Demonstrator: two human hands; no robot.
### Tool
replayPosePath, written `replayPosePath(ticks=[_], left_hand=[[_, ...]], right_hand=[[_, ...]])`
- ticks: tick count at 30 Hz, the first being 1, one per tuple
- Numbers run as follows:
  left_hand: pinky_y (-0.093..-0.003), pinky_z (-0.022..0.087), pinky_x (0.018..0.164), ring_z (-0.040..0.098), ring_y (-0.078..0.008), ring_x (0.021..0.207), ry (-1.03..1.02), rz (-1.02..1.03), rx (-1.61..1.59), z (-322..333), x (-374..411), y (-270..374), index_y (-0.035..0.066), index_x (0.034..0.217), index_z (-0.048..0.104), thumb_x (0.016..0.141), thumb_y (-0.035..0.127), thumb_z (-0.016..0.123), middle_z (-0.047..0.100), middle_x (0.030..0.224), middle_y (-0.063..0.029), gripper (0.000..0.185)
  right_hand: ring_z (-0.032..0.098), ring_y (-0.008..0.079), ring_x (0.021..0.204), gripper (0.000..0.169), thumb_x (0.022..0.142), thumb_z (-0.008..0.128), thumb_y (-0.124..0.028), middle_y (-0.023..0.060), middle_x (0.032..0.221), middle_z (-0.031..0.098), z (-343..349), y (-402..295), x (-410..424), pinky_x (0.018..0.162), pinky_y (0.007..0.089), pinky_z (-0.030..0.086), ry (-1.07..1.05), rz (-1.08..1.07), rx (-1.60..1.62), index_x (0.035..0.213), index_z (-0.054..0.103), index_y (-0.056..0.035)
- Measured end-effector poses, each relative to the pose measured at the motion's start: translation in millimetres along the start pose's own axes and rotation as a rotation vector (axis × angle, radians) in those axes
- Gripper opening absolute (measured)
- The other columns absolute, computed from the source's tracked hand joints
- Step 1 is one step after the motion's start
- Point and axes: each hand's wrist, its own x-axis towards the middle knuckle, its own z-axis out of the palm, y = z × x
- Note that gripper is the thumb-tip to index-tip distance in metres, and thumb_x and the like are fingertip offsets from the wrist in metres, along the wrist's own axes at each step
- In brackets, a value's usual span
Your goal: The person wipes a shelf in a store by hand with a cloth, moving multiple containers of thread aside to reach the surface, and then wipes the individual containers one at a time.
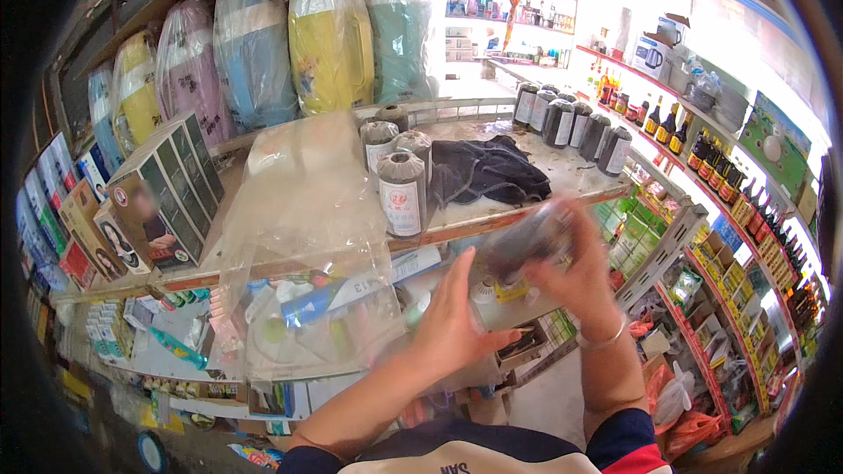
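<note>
My right hand (579, 270), blurred and with a bangle at its wrist, holds a dark wrapped cylinder (527, 240) in front of the shelf's front edge. My left hand (454, 316) is just left of it, thumb and fingers apart, holding nothing. Behind them a crumpled black cloth (487, 168) lies on the shelf top. Left of the cloth, several dark cylinders with white paper labels stand together, the nearest one (402, 201) at the front. A further group of labelled cylinders (558, 122) stands at the back right. A large clear plastic bag (309, 210) drapes over the shelf's edge.
Plastic-wrapped vacuum flasks (329, 33) line the back left, with boxes (164, 191) below them. Under the shelf top (316, 260) lie packaged goods and a blue-and-white roll (355, 289). Racks of dark sauce bottles (711, 164) stand at the right, above red plastic bags (691, 434).
</note>
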Motion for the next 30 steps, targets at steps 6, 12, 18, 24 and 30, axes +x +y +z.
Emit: replayPosePath(ticks=[6, 12, 18, 24, 30], left_hand=[[-0.044, 0.04, 0.095, 0.043, -0.0377, 0.121, -0.282, 0.127, 0.096, -35, -42, 2, 0.003, 0.131, 0.036, 0.08, 0.032, 0.066, 0.034, 0.138, -0.0215, 0.066], [-0.0394, 0.048, 0.086, 0.056, -0.0349, 0.108, -0.301, 0.074, 0.114, -86, -70, 54, 0.003, 0.117, 0.052, 0.073, 0.022, 0.074, 0.052, 0.124, -0.0191, 0.052], [-0.0368, 0.049, 0.078, 0.058, -0.0338, 0.1, -0.354, 0.2, 0.276, -140, -83, 109, 0.004, 0.111, 0.057, 0.071, 0.015, 0.073, 0.053, 0.12, -0.0197, 0.045], [-0.039, 0.05, 0.081, 0.06, -0.0319, 0.101, -0.198, 0.162, 0.57, -185, -42, 143, 0.003, 0.103, 0.06, 0.068, 0.017, 0.075, 0.061, 0.109, -0.0168, 0.04], [-0.0391, 0.046, 0.087, 0.056, -0.0338, 0.104, -0.104, 0.332, 0.939, -181, 62, 107, 0.005, 0.112, 0.055, 0.071, 0.024, 0.071, 0.058, 0.114, -0.0157, 0.048]], right_hand=[[0.061, 0.0247, 0.082, 0.06, 0.069, 0.074, -0.032, 0.0152, 0.103, 0.061, -71, 76, 99, 0.073, 0.0342, 0.049, 0.425, 0.176, -0.58, 0.119, 0.051, -0.006], [0.057, 0.0333, 0.101, 0.071, 0.071, 0.071, -0.045, 0.0196, 0.11, 0.059, -72, 147, 143, 0.082, 0.0409, 0.047, 0.388, 0.159, -0.998, 0.124, 0.046, -0.0049], [0.055, 0.0344, 0.104, 0.08, 0.071, 0.074, -0.035, 0.0191, 0.112, 0.055, -53, 164, 145, 0.078, 0.0431, 0.049, 0.316, 0.417, -0.945, 0.133, 0.032, -0.0065], [0.056, 0.035, 0.1, 0.082, 0.071, 0.075, -0.03, 0.0181, 0.109, 0.054, -45, 169, 145, 0.078, 0.0434, 0.049, 0.299, 0.325, -0.963, 0.136, 0.029, -0.0071], [0.057, 0.0314, 0.099, 0.065, 0.075, 0.07, -0.036, 0.0161, 0.109, 0.057, -41, 133, 150, 0.077, 0.0405, 0.05, 0.315, -0.078, -0.926, 0.127, 0.046, -0.0068]])
